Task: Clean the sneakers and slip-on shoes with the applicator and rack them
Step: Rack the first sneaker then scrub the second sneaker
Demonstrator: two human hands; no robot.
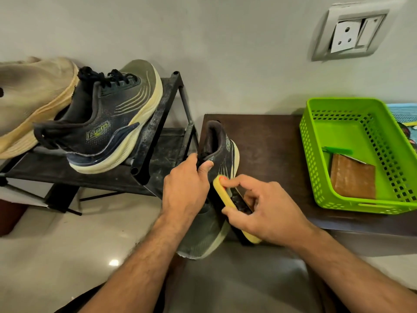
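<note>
**Sneaker held at the desk edge, applicator against its side**

Sneaker (216, 168) in your grip is the landmark for everything else: it stands heel-up and toe-down at the front left corner of the dark desk (270, 141), its toe hanging past the desk edge over the floor. Your left hand (187, 188) wraps the sneaker's collar and lace area, thumb curled over the top edge and the fingers hidden behind the upper. Your right hand (261, 211) holds the applicator (228, 199), a yellow sponge block with a dark back, flat against the sneaker's outer side near the pale midsole; your forefinger presses on its upper end, your thumb sits under its lower edge, and the other fingers are loosely bent behind it.

Left of the held sneaker and higher stands the black shoe rack (158, 123), dusty along its rails. A matching dark sneaker (103, 123) with a cream sole sits on the rack's top shelf, toe towards the wall and heel towards you. Further left of it, touching, lies a beige shoe (33, 98), cut off by the frame edge.

Right of the held sneaker, on the same desk, sits a green basket (338, 195) with a brown wooden block (354, 177) and a green-handled item (338, 151) inside. Above the basket on the wall is a socket plate (349, 32).
</note>
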